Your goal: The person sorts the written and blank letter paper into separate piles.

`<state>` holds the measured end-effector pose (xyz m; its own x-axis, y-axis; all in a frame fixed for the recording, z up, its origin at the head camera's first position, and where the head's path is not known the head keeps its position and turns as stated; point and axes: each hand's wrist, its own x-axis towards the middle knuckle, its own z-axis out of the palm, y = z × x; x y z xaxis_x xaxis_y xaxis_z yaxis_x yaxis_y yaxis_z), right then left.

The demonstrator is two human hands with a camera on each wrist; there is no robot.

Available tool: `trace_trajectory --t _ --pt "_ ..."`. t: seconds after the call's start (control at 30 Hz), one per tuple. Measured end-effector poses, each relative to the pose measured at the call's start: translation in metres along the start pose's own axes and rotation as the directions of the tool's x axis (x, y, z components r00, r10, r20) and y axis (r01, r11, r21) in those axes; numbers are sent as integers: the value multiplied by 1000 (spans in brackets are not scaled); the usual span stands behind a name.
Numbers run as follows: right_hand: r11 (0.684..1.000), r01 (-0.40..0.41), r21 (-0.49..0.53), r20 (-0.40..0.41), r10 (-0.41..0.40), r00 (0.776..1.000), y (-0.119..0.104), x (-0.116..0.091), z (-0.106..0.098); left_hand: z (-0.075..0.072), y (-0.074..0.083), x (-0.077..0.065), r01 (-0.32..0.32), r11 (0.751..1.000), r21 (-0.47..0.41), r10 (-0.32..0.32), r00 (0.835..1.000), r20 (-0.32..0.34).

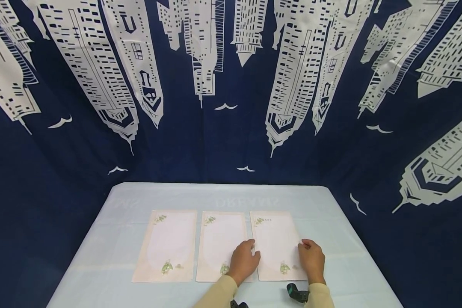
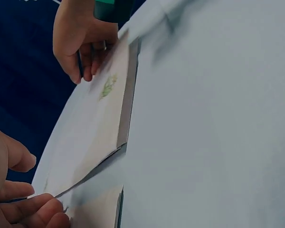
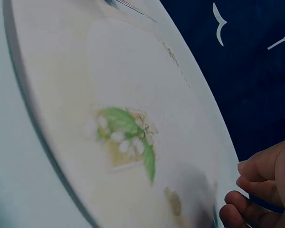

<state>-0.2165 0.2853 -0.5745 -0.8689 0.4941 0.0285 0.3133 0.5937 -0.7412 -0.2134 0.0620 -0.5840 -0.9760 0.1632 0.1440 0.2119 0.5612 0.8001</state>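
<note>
Across the worktop (image 1: 96,248), lower frame, three sheets (image 1: 220,241) stand aligned; the rightmost (image 1: 276,246), perhaps unsettled, lies between left grip (image 1: 243,262) and right grip (image 1: 312,261), both slack, seemingly empty.

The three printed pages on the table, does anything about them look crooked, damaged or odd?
One small oddity: the right-hand page has a short line of small dark marks beside its upper flower print, which the left-hand page and middle page don't show. The three lie in a fairly even row, with no visible tears.
</note>
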Motion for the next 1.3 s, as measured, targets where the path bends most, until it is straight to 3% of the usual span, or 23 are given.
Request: trace_trajectory --t 0.3,0.63,1.0,1.17,1.3 --pt "999 -1 41 5 1 1000 -15 -12 9 -13 -8 -5 8 1000 5 -7 995 -99" --pt "994 70 84 82 -77 994 -42 -36 41 -43 -35 -8 94 995 -47 -100 985 -143" --pt "987 115 110 152 -131 980 -64 -55 68 -80 -63 -16 182 982 -49 -189 947 -259" --pt "981 148 124 171 -168 971 -67 -61 78 -98 -71 -21 227 972 -61 -234 920 -315" --pt "980 162 113 194 -182 964 -70 -65 84 -110 -73 -23 256 966 -39 -255 910 -326"
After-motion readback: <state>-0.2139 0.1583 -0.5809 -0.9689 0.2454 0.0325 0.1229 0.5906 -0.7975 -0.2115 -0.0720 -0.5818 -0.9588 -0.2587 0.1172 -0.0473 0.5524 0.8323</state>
